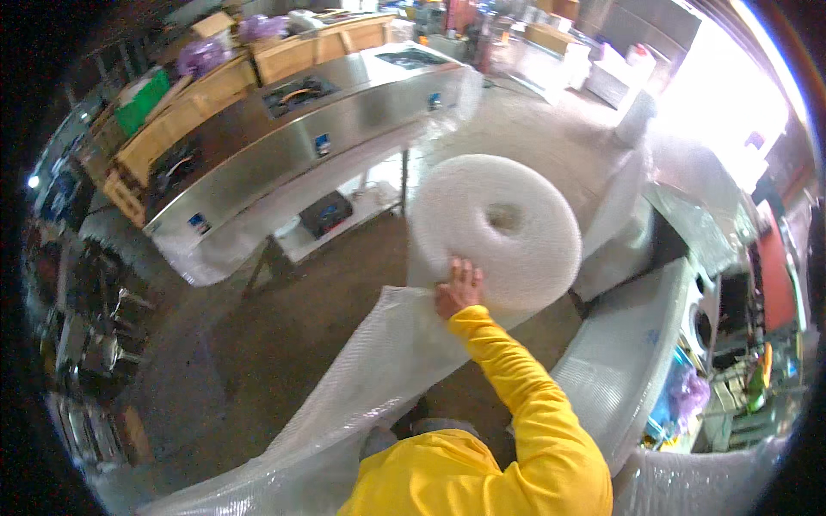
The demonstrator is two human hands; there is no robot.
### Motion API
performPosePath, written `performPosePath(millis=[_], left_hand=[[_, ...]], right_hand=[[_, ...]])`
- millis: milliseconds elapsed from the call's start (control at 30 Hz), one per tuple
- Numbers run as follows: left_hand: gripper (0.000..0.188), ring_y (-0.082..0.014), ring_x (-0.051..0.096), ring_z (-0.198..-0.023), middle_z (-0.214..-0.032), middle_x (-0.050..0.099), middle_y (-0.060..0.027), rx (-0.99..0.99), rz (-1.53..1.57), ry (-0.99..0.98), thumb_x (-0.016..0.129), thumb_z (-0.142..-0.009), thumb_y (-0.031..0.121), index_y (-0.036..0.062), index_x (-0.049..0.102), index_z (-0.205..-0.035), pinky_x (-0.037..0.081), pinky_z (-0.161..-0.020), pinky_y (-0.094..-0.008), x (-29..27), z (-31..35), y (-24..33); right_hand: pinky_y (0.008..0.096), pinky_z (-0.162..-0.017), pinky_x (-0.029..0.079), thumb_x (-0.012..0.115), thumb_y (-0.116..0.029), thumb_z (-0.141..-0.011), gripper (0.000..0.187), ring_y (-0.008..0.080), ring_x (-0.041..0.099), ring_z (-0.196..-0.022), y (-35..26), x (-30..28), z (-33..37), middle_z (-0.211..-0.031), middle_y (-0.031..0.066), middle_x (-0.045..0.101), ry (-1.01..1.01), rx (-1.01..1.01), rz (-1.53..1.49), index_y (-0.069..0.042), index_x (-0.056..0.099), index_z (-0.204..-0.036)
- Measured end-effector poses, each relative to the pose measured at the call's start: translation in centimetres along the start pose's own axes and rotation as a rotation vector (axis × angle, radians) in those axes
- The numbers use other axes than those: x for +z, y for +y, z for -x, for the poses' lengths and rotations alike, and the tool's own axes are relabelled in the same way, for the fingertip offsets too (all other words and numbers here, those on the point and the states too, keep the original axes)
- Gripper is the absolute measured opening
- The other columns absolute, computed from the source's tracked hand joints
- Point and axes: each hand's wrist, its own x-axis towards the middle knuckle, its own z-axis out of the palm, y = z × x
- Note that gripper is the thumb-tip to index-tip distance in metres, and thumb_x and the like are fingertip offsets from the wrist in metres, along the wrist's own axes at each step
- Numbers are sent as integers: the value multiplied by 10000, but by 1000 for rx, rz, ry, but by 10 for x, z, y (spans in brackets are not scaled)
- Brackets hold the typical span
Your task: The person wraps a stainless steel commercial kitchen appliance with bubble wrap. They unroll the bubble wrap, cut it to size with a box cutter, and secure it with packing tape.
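Note:
A large upright roll of clear bubble wrap (529, 254) stands in front of me, its hollow core facing up. My right hand (459, 290), at the end of a yellow sleeve, rests on the near left edge of the roll's top. Its fingers are stretched out over the wrap, and the palm side is hidden. From the roll a loose sheet of bubble wrap (370, 370) runs down to the lower left, passing in front of my body. My left hand does not show.
A long stainless steel counter with burners (361, 103) stands at the far left, with wooden crates (206, 95) behind it. A bubble-wrapped piece (619, 344) is close on the right. Metal parts (103, 353) lie at the left, and bright daylight enters at the far right.

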Motion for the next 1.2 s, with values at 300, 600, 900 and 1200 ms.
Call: performPosePath(millis=[300,600,900,1200], left_hand=[[337,-242,563,-1081,-1143,617,-112,98,108,-67,468,-901,118,16,586,-1200,430,-990,-377,125,-184,160],[334,-235,555,-1091,-1152,615,-102,163,146,-143,458,-901,119,24,600,-1188,430,-989,-375,218,-329,259],[333,-228,547,-1101,-1161,612,-92,154,141,-127,447,-901,121,32,615,-1176,430,-987,-373,239,-362,272],[335,-222,538,-1111,-1170,610,-82,-19,183,44,437,-901,122,41,630,-1163,429,-986,-371,139,-313,157]], right_hand=[[493,-896,376,638,-232,-733,150,353,432,-1142,-18,2,-35,-1269,182,442,-58,-137,20,-145,730,-813],[465,-884,432,670,-229,-724,176,351,464,-1140,-57,-10,-85,-1252,184,487,-206,-162,-1,-153,739,-867],[434,-839,465,691,-209,-696,188,346,502,-1081,-54,-23,-109,-1197,171,505,69,-65,-114,-169,748,-871],[426,-854,513,676,-29,-608,424,408,567,-1028,68,81,-54,-1143,238,570,152,268,-389,-183,747,-996]])
